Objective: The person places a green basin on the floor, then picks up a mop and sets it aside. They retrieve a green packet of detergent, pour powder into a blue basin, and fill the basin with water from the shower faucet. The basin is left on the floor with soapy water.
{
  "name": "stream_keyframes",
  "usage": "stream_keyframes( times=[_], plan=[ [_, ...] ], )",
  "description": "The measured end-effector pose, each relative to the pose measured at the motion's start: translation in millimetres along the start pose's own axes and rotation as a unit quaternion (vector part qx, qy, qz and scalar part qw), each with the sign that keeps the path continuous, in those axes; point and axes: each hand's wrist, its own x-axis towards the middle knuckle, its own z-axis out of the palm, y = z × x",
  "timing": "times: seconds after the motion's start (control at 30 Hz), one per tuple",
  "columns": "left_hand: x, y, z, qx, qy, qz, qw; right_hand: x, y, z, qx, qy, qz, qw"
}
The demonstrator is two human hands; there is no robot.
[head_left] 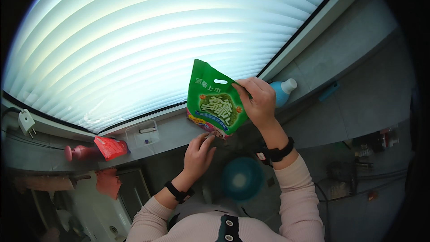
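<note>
A green pouch point(214, 101) with a white-rimmed handle slot near its top is held up in front of the window, slightly tilted. My right hand point(257, 96) grips its upper right edge between thumb and fingers. At the pouch's lower edge, which is pink and multicoloured, my left hand point(199, 152) has its fingertips drawn together on the bottom corner. The pouch covers part of the sill behind it.
On the sill point(172, 130) stand a clear plastic box point(142, 133) with small items, a red packet point(111, 147), a dark red bottle point(83, 153) and a blue bottle with a white cap point(282, 90). A plug point(27, 122) hangs at left. Below is a blue basin point(243, 179).
</note>
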Motion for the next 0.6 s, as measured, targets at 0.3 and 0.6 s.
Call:
stream_keyframes(
  times=[0.3, 0.6],
  plan=[
    [11.4, -5.9, 64.5, 0.035, 0.047, 0.005, 0.998, -19.3, 20.7, -3.8, -0.159, -0.029, 0.013, 0.987],
    [31.9, -34.1, 101.4, 0.086, 0.101, -0.101, 0.986, -95.5, 8.8, -58.9, -0.083, 0.077, 0.166, 0.980]
  ],
)
